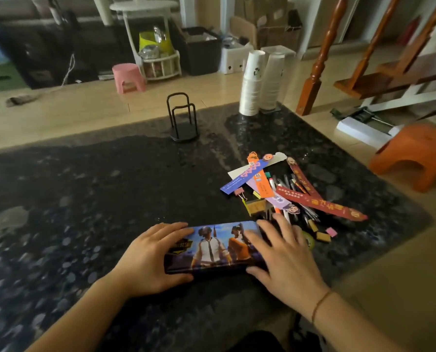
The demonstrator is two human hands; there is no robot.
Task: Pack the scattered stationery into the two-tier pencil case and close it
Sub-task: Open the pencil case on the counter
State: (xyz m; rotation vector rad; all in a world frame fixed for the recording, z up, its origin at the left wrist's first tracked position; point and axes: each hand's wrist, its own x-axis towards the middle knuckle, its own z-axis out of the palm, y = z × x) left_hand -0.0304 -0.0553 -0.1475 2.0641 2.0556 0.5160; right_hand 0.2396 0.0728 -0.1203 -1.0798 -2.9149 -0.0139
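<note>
- The table (110,199) top looked like dark polished stone, speckled and glossy.
- The pencil case (211,247) had a smooth printed lid with a slight sheen.
- The bookmarks (260,184) were flat printed card or paper.
- The black holder (182,118) was thin matt metal wire.
- The stacked cups (252,82) looked like white paper.
- The stair posts (321,57) were varnished wood.

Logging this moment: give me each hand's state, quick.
Left hand: grips the closed pencil case at its left end.
Right hand: open, fingers spread on the case's right end.
</note>
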